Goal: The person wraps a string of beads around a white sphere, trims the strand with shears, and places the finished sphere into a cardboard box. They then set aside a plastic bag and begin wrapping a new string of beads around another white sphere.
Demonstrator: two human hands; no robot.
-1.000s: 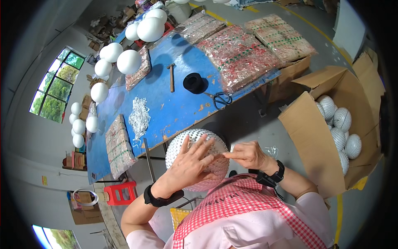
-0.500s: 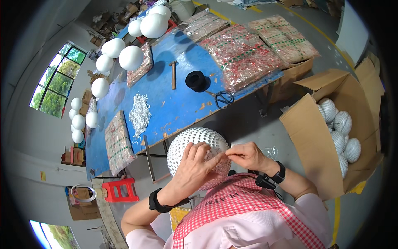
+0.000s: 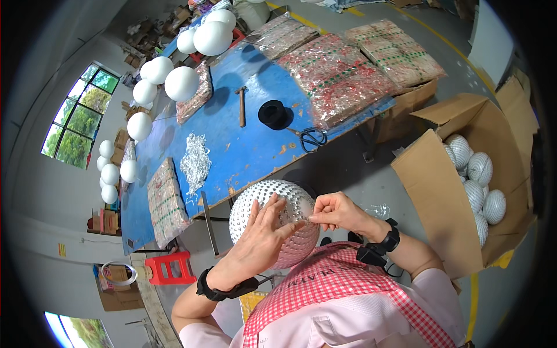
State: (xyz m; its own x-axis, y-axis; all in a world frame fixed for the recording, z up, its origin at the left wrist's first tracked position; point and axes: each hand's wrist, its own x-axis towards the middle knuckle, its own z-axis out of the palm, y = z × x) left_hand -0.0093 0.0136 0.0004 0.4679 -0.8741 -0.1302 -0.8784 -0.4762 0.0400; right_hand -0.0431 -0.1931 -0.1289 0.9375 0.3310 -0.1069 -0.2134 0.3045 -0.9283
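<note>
In front of my body is a large white ball (image 3: 274,193), covered with rows of shiny silver studs; its right side looks smooth and pinkish. My left hand (image 3: 262,235) lies over the ball with its fingers spread and the thumb reaching toward its right side. Close by that thumb tip, my right hand (image 3: 337,213) pinches thumb and forefinger together at the ball's right edge. What the pinch holds is too small to make out. Part of the ball is hidden under my left hand.
A blue table (image 3: 232,156) ahead carries a hammer (image 3: 242,107), a black roll (image 3: 272,113), scissors (image 3: 312,139), silver strands (image 3: 195,162) and wrapped packs (image 3: 336,78). White balls (image 3: 181,84) hang at left. Right stands a carton (image 3: 432,203) with several silver balls (image 3: 480,168); a red stool (image 3: 171,268) stands left.
The ball has shifted slightly left. My left fingers have spread and straightened, while my right hand has moved a little left and stays pinched.
</note>
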